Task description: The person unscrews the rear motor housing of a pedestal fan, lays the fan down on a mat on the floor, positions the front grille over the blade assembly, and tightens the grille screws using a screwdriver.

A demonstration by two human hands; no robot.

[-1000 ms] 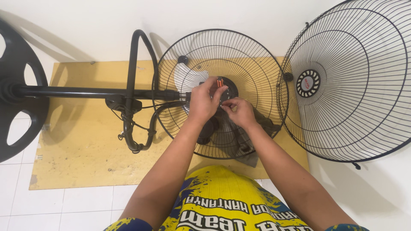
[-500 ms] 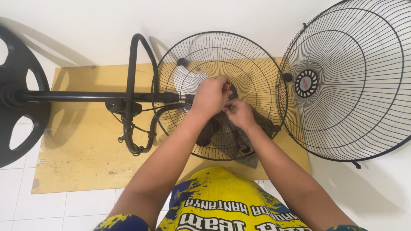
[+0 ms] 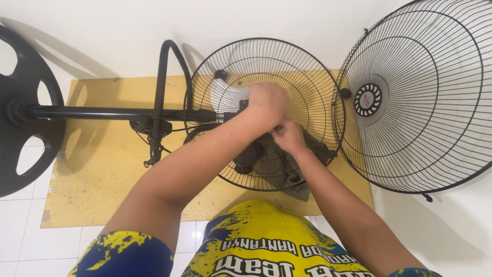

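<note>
The fan lies flat on a yellow board (image 3: 102, 174) on the floor. Its long axis is the black pole (image 3: 113, 113), running left to right, base (image 3: 23, 110) at the left edge, head at centre frame. The rear guard (image 3: 302, 66) faces up toward the camera.

The left hand (image 3: 267, 102) is closed over the hub; the right hand (image 3: 289, 137) pinches beside it. What the fingers hold is hidden, possibly a nut.

Risks: a small part slipping from the fingers through the wires; the loose front guard (image 3: 425, 97), upper right, toppling if bumped.
</note>
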